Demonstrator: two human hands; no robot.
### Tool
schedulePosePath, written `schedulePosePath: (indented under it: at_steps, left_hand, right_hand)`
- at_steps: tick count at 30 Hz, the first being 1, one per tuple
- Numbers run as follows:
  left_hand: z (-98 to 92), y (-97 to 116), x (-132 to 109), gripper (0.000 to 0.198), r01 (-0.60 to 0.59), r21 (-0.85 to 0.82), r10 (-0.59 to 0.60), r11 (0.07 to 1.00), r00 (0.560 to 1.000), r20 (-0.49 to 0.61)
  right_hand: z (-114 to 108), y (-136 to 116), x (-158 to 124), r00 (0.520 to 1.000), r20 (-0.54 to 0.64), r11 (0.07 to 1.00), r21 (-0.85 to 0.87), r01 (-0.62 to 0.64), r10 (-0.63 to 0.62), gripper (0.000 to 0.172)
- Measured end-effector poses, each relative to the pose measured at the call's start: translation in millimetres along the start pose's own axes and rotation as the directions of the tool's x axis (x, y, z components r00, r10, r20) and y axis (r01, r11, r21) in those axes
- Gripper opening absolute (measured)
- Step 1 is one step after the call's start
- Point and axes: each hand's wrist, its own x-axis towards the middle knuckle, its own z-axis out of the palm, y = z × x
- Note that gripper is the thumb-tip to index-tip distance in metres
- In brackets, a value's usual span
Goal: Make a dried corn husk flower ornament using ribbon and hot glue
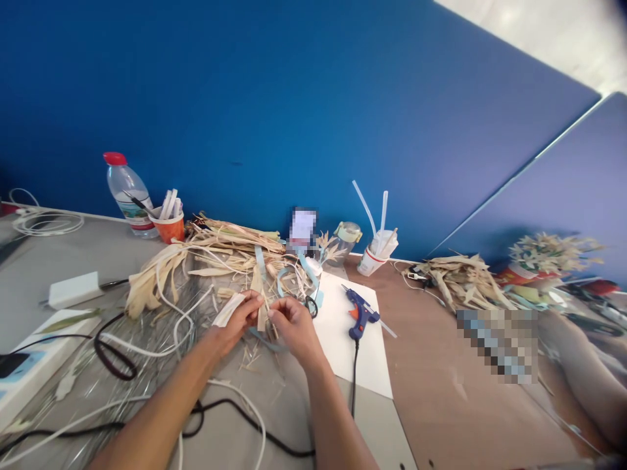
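My left hand (243,313) is closed on dried corn husk, with a wide pale strip (229,310) sticking out on its left side. Between both hands a narrow husk strip (262,305) stands nearly upright. My right hand (294,324) pinches at the strip's right side; what exactly lies between its fingertips is too small to make out. Just right of that hand shows a dark loop (311,306), like a scissors handle. A blue hot glue gun (361,312) rests on a white sheet (337,346) farther right. Behind my hands lies a heap of dried corn husks (230,238).
Cables, clear plastic wrap and a white power strip (29,359) crowd the left. Along the blue partition stand a water bottle (130,196), an orange cup (169,227), a phone, a jar (347,241) and a cup with glue sticks (373,261). A co-worker's arm (578,365) is at right.
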Motion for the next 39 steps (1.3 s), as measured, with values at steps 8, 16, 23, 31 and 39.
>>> schedulePosePath:
  at_steps: [8, 16, 23, 31, 39]
  left_hand:
    - [6.2, 3, -6, 0.03, 0.006, 0.118, -0.009, 0.993, 1.0, 0.023]
    - [8.8, 3, -8, 0.028, 0.035, 0.087, -0.04, 0.996, 0.997, 0.065]
    - [10.0, 3, -10, 0.029, 0.082, 0.016, -0.083, 0.996, 0.992, 0.091]
    - [8.5, 6, -7, 0.037, 0.104, -0.105, -0.103, 0.989, 0.995, 0.021]
    - [-0.9, 9, 1, 0.036, 0.08, -0.213, -0.103, 0.974, 0.99, -0.101]
  right_hand:
    - [3, 3, 1, 1.0, -0.008, 0.999, -0.027, -0.025, 0.024, 0.01]
    - [2, 0, -2, 0.998, 0.012, 0.997, -0.048, -0.056, 0.057, 0.01]
    - [3, 0, -3, 1.0, 0.006, 0.996, -0.08, -0.028, 0.029, 0.011]
    - [6, -5, -5, 1.0, -0.012, 0.998, -0.062, 0.018, -0.019, 0.01]
    - [-7, -10, -7, 0.998, 0.063, 0.989, 0.146, -0.014, 0.005, 0.014]
